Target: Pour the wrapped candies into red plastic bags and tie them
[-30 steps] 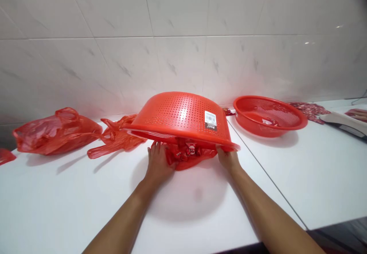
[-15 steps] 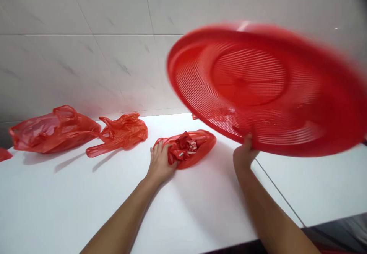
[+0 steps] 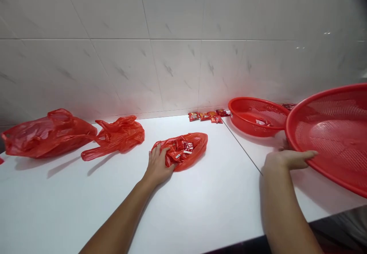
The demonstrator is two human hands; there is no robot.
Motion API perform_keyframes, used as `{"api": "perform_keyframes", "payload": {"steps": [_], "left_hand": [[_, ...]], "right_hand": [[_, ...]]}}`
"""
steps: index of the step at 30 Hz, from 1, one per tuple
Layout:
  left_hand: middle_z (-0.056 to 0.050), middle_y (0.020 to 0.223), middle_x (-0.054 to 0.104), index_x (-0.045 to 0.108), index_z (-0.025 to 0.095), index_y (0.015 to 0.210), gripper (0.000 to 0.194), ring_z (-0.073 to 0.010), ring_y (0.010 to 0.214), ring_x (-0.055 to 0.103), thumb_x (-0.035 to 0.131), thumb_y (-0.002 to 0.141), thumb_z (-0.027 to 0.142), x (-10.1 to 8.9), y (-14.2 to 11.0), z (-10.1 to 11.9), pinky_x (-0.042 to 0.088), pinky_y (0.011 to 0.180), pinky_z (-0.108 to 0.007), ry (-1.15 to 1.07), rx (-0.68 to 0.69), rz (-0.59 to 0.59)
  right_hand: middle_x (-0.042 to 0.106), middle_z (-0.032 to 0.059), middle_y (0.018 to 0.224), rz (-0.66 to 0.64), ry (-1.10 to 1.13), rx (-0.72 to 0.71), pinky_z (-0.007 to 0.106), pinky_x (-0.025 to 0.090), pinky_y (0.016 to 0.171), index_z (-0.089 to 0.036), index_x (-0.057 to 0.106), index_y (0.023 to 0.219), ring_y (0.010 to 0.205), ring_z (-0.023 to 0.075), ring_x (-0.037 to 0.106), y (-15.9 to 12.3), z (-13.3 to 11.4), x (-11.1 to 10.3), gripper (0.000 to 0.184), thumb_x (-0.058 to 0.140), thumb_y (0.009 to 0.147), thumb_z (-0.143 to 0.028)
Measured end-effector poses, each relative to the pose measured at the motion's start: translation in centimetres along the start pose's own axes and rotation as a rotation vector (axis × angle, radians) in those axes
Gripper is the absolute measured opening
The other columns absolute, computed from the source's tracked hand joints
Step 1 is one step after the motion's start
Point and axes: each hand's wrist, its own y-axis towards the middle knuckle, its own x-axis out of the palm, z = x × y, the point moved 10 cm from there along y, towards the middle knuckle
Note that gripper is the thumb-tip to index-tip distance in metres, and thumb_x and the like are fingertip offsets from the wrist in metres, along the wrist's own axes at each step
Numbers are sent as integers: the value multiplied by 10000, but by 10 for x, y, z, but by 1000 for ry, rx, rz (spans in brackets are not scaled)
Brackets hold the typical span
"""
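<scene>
My left hand (image 3: 157,165) lies on the near end of a red plastic bag (image 3: 183,151) full of small red wrapped packets, fingers closed on the bag's edge. My right hand (image 3: 286,158) grips the rim of a large red perforated basket (image 3: 332,135), which is tilted up with its inside facing me, over the right part of the white counter (image 3: 200,204).
A second red basket (image 3: 255,115) sits at the back right by the tiled wall. A few loose red packets (image 3: 206,115) lie beside it. Two other red plastic bags (image 3: 46,132) (image 3: 117,135) lie at the left.
The big basket, first upside down over the bag, was lifted off by my right hand and swung to the right. My left hand stayed on the bag.
</scene>
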Motion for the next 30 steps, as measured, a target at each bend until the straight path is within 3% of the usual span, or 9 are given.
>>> {"api": "perform_keyframes", "payload": {"steps": [3,6,12,18,20,22,24,26,30], "left_hand": [[-175,1674,345,553,220,1417,654,-412,1599,221,709,814,422,1,1,-2,189,1283,-670,1,7,6],[-182,1680,331,557,213,1416,664,-421,1595,225,716,806,421,1,2,-1,206,1278,-672,-10,24,19],[-162,1703,289,562,226,1423,681,-434,1597,196,729,783,388,0,1,3,270,1253,-681,-50,80,31],[-153,1713,263,549,231,1459,720,-441,1598,181,743,775,347,-1,-2,6,271,1255,-689,-74,88,26],[-151,1724,237,543,228,1472,720,-451,1601,161,738,791,351,-1,-2,6,275,1253,-696,-82,93,22],[-145,1738,202,524,234,1501,736,-460,1606,134,732,804,346,0,-4,8,284,1246,-705,-90,115,15],[-136,1748,175,502,249,1527,762,-467,1608,114,731,804,318,0,-6,11,297,1239,-713,-97,152,17],[-124,1757,154,487,269,1541,780,-472,1611,99,730,800,282,-3,-8,16,307,1232,-724,-100,192,31],[-93,1777,63,421,307,1583,833,-461,1623,65,705,808,200,-18,-14,36,268,1249,-738,-88,310,92]], "right_hand": [[639,207,1045,144,3,126,401,590,572,-280,372,1021,1028,324,757,6,16,-18,515,-112,986,-453],[627,172,910,103,17,185,405,560,534,-284,329,949,916,339,770,6,24,-12,376,-15,997,-428],[627,154,923,177,41,86,407,586,647,-291,271,922,910,304,762,4,10,-12,99,187,969,-313],[491,44,661,162,63,-41,411,540,563,-305,287,795,634,269,662,-16,-6,-3,208,222,988,-350],[444,12,599,114,65,-116,404,544,583,-303,322,722,568,238,595,-39,-12,7,279,293,985,-392],[473,2,586,-56,51,-290,387,554,635,-284,387,664,567,208,557,-76,-26,29,324,430,952,-426],[543,4,639,-441,-6,-624,366,547,659,-252,531,729,611,198,557,-138,-51,68,268,564,913,-445],[625,32,783,-754,-92,-901,367,559,717,-213,662,982,729,217,600,-211,-60,93,290,661,888,-487],[621,172,1297,-794,-397,-1159,465,525,971,-197,663,1296,1176,333,564,-285,-59,113,530,734,877,-512]]}}
